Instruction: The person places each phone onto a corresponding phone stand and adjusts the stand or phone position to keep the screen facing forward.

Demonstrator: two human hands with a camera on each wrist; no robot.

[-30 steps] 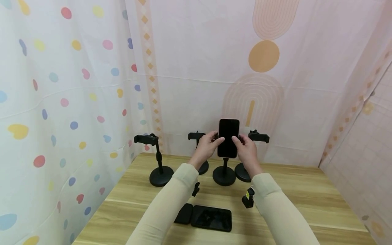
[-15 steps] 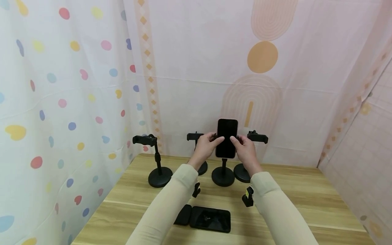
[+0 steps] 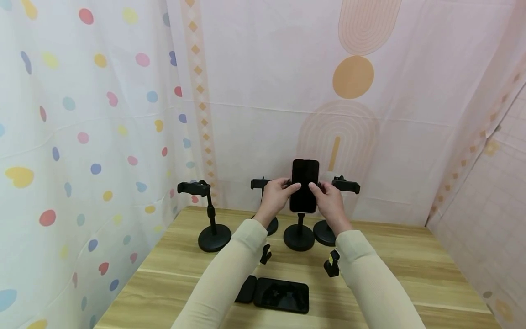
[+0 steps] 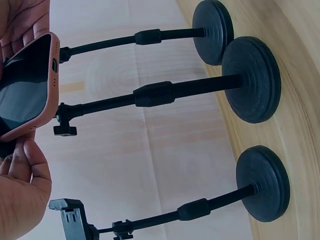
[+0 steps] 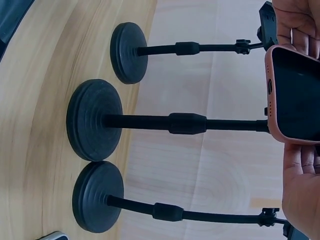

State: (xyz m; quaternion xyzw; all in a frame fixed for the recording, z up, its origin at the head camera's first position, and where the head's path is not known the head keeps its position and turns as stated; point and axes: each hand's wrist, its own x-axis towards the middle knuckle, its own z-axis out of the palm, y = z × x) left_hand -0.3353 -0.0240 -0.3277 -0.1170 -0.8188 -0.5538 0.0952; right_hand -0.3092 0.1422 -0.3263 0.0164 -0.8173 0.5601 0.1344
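Observation:
A smartphone [image 3: 304, 171] in a pink case stands upright, dark screen facing me, at the top of a black phone stand [image 3: 299, 237]. My left hand [image 3: 276, 197] grips its left edge, thumb on the screen and fingers behind. On the opposite edge my right hand [image 3: 331, 203] holds it the same way. The stand's clamp is mostly hidden behind the phone and fingers. In the left wrist view the pink case [image 4: 52, 85] shows its charging port end beside the stand's pole [image 4: 155, 94]. The right wrist view has the phone's lower end [image 5: 271, 100] close to the pole.
Another phone stand [image 3: 214, 237] is at the left, one [image 3: 260, 183] behind my left hand, and one [image 3: 346, 185] at the right, its base close beside the middle one. A dark phone [image 3: 281, 295] lies on the wooden table [image 3: 394, 260], next to another [image 3: 246, 289] partly under my left sleeve.

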